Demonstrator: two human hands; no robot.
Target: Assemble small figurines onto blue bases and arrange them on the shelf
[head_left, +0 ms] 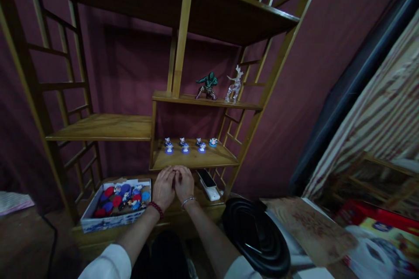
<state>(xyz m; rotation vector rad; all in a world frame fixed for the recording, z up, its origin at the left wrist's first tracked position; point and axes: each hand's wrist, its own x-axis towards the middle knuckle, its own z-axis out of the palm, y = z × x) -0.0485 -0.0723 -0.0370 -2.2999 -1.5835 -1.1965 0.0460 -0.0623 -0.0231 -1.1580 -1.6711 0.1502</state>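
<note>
The shelf (193,161) is yellow-brown, the wall (294,117) behind it maroon. The front-row figurines (185,148) are white and purple; the rightmost figurine (213,142) has a bright blue base. The kneeling figure (208,81) shows green above, reddish brown below. The box (113,223) is white with blue patterning, its pieces (125,189) red, blue and purple. The curtain (376,109) carries cream and brown stripes.
</note>
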